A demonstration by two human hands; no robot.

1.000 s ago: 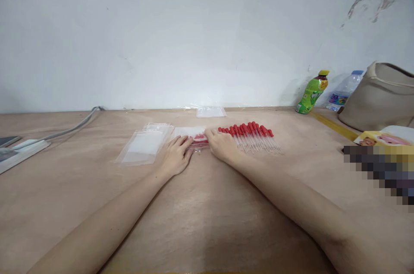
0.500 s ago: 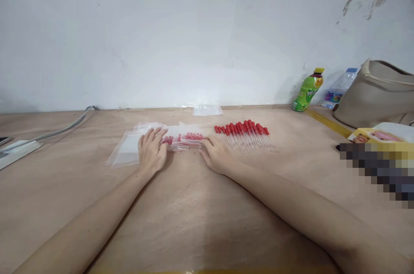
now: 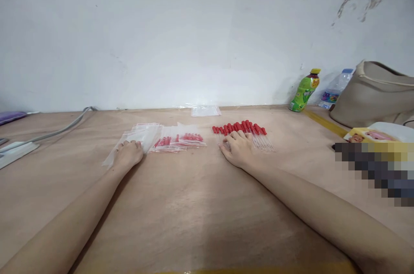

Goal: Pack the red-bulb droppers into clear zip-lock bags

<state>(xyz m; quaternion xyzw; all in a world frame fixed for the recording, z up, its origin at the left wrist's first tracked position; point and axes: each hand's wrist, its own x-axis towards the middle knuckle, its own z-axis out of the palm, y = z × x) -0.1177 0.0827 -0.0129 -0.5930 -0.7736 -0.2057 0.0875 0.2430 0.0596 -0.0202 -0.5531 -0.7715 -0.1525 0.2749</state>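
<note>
My left hand (image 3: 128,154) rests at the near edge of a stack of clear zip bags (image 3: 147,133), its fingers slightly bent and apart. Spread fingers of my right hand (image 3: 238,148) lie over the left part of a row of droppers (image 3: 257,131) with red bulbs and thin clear tubes. Some of the tubes are hidden under that hand. Between my hands lies an overlapping pile of filled zip bags (image 3: 181,139), with red bulbs showing through the plastic.
Another flat clear bag (image 3: 205,111) lies by the wall. At the right stand a green drink bottle (image 3: 304,92), a water bottle (image 3: 336,88), a beige bag (image 3: 375,92) and a yellow package (image 3: 371,133). A grey cable (image 3: 64,129) crosses the left side.
Both hands have let go of the filled bags and moved apart. My left hand has gone left to the stacked bags, my right hand right onto the droppers.
</note>
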